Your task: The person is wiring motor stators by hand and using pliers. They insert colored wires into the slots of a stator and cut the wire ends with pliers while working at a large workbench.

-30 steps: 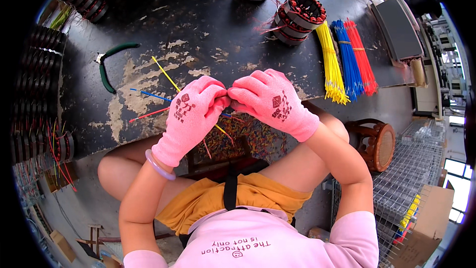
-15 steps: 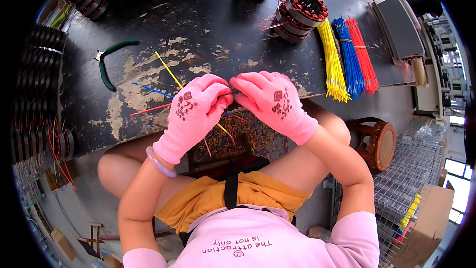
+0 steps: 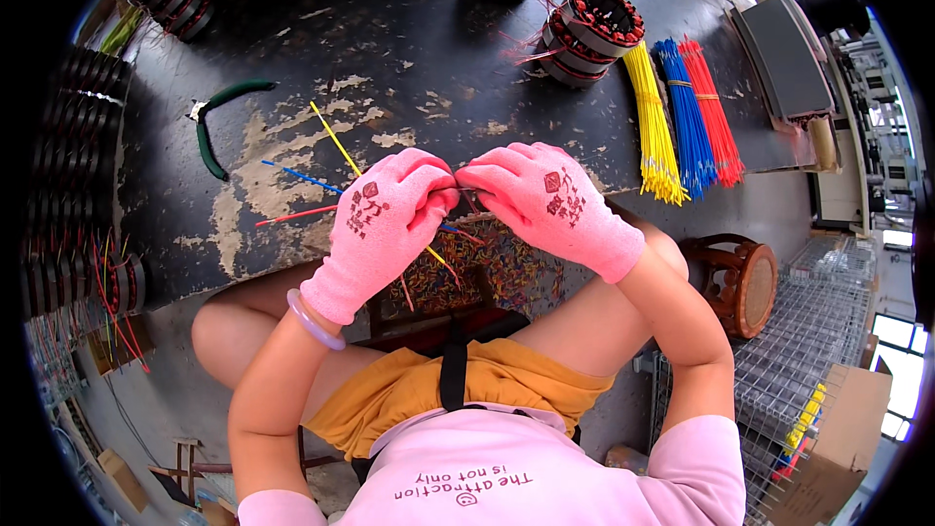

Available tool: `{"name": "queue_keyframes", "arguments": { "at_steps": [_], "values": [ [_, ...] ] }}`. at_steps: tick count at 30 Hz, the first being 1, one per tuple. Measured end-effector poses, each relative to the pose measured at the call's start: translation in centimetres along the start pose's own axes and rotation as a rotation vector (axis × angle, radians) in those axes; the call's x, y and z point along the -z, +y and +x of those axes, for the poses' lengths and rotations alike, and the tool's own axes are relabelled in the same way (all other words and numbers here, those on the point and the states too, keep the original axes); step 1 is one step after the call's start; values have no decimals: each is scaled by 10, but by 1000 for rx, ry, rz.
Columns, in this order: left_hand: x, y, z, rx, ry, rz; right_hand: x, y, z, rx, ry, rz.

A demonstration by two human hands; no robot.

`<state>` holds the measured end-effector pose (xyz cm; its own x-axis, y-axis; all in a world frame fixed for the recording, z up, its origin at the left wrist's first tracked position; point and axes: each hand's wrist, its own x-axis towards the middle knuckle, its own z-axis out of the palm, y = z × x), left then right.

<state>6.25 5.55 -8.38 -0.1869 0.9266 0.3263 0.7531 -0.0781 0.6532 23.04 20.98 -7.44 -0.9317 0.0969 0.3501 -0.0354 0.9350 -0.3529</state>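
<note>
Both my hands wear pink gloves and meet at the fingertips over the table's near edge. My left hand is closed on several wires that pass beneath it. A yellow wire, a blue wire and a red wire stick out on its far left side. Other ends hang out on its near side, above my lap. My right hand is closed in a pinch against the left fingertips. A thin strand seems to show between them, but the fingers hide what is gripped there.
Green-handled cutters lie at the left of the worn black table. Wound motor stators stand stacked at the back. Bundles of yellow wires, blue wires and red wires lie right. A wooden stool is beside my knee.
My right hand has shifted slightly right and nearer, its fingertips still against the left ones. The held wires have moved a little with my left hand.
</note>
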Motion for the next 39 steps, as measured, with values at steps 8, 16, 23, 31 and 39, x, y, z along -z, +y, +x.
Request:
{"name": "queue_keyframes", "arguments": {
  "at_steps": [8, 16, 23, 31, 39],
  "values": [
    [0, 0, 1, -22, -9, 4, -8, 1, 7, -433, -136, 576],
    [-1, -3, -1, 1, -4, 21, 4, -17, 7, -328, 91, 98],
    [-1, -3, 0, -35, -11, 25, -6, -7, 0, -955, -299, 1353],
    [-1, -3, -3, -22, -11, 27, 4, -17, 1, -150, -115, -52],
    [3, -2, -4, -31, -52, 1, 20, -14, -9, -1030, -82, 1014]
  ]
}}
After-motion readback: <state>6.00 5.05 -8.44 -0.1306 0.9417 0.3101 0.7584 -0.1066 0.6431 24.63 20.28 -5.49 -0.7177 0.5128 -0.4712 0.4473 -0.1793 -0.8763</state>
